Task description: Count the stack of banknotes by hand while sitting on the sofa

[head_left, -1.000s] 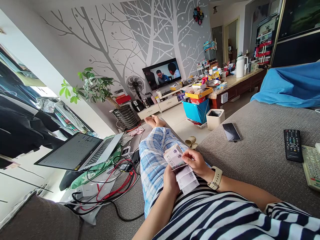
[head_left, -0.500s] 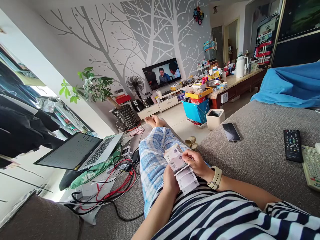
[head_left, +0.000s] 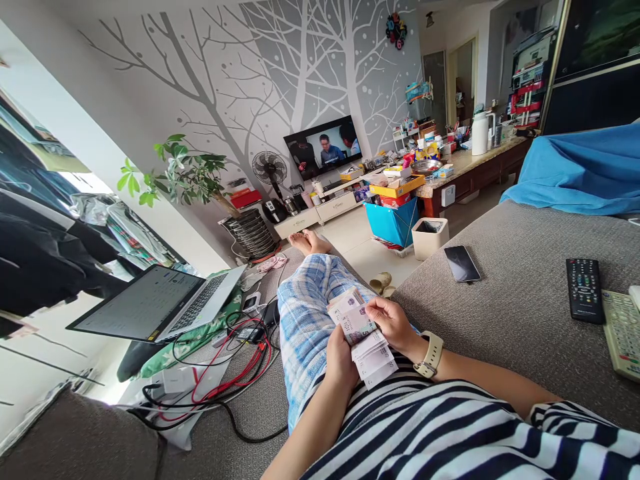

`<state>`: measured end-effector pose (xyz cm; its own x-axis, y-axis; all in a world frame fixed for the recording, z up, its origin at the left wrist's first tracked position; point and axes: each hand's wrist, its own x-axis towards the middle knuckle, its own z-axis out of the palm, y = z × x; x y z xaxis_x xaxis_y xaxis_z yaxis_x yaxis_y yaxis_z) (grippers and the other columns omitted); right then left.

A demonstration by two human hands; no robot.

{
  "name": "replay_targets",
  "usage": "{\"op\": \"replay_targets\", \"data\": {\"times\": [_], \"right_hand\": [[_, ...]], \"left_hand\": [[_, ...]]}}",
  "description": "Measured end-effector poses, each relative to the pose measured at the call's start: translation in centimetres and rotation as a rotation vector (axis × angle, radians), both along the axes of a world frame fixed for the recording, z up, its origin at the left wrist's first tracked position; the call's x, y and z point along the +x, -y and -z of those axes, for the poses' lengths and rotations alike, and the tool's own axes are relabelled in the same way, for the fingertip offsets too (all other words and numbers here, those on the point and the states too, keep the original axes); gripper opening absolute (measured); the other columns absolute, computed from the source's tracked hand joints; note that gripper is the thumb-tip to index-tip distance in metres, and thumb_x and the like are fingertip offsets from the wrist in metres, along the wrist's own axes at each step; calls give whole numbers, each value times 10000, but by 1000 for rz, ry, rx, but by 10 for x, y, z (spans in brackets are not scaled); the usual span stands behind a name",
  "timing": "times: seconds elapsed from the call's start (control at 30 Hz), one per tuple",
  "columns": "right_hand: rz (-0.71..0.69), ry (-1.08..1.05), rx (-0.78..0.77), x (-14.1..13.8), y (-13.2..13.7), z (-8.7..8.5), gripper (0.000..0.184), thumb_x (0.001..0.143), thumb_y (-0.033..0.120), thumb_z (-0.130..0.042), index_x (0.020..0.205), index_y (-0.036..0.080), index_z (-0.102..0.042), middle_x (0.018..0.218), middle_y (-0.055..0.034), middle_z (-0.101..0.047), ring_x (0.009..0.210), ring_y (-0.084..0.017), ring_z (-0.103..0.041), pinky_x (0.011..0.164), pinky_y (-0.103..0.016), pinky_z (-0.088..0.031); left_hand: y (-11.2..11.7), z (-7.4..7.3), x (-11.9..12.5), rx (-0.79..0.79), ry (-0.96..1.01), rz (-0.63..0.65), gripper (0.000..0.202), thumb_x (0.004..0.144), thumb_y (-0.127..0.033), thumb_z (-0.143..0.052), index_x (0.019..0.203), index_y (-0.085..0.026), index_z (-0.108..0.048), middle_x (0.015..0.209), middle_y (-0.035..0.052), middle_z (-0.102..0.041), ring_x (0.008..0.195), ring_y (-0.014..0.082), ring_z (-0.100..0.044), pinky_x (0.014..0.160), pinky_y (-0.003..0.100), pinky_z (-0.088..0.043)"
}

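Note:
My left hand is closed round a bundle of banknotes held over my lap, its thumb lying on the notes. Several notes fan down toward my striped shirt, their lower ends overlapping like steps. More notes stick out at the upper end of the bundle. My right hand, with a pale watch on its wrist, pinches the right edge of a purplish banknote on top. The left end of that note is by my left thumb. Fingers of the left hand are hidden beneath the bundle.
On the grey sofa to my right lie a phone, a black remote control and a pale remote. An open laptop and tangled cables are at my left. A beige bin stands beyond the sofa.
The top banknote now shows more of its printed face between my hands. The notes below it have shifted slightly. Both hands stay in nearly the same place.

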<state>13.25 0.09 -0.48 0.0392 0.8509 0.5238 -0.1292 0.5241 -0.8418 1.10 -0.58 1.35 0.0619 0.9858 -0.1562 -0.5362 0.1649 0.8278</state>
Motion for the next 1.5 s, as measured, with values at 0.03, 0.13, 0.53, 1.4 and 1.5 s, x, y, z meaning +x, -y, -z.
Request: {"op": "replay_targets", "data": {"times": [0.03,0.13,0.53,1.4,1.5], "right_hand": [[1,-1,1,0,0,0,252,897,374,-512,745,179,-560,651,2,-517,603,-135,-471,566,-250,-368],[5,-4,3,0,0,0,255,894,378,-520,739,180,-562,654,0,-525,606,-136,-479,567,-251,-368],[-5,-18,-108,-3,-8,8,292,841,447,-584,714,190,-528,515,35,-511,465,-122,-478,495,-248,-379],[150,95,-53,0,-3,5,298,840,390,-557,641,197,-448,573,35,-416,535,-119,-385,513,-242,-316],[125,80,-42,0,0,2,302,832,391,-563,633,200,-441,572,35,-413,533,-120,-383,511,-245,-318]], "left_hand": [[0,0,0,-7,2,-7,227,702,-251,-627,864,-106,-691,697,52,-709,765,229,-677,710,309,-522],[0,-2,1,-35,24,-15,206,707,-235,-618,853,-108,-687,681,51,-706,758,230,-682,712,314,-527],[1,-4,-2,-185,7,-5,263,756,-281,-603,928,-94,-670,714,102,-712,703,249,-699,669,352,-553],[-1,-4,3,-148,107,-55,252,800,-241,-557,974,-94,-664,806,97,-731,796,238,-705,749,348,-562],[0,-6,4,-123,102,-49,250,785,-216,-561,980,-102,-669,811,84,-734,797,234,-704,745,334,-559]]}}
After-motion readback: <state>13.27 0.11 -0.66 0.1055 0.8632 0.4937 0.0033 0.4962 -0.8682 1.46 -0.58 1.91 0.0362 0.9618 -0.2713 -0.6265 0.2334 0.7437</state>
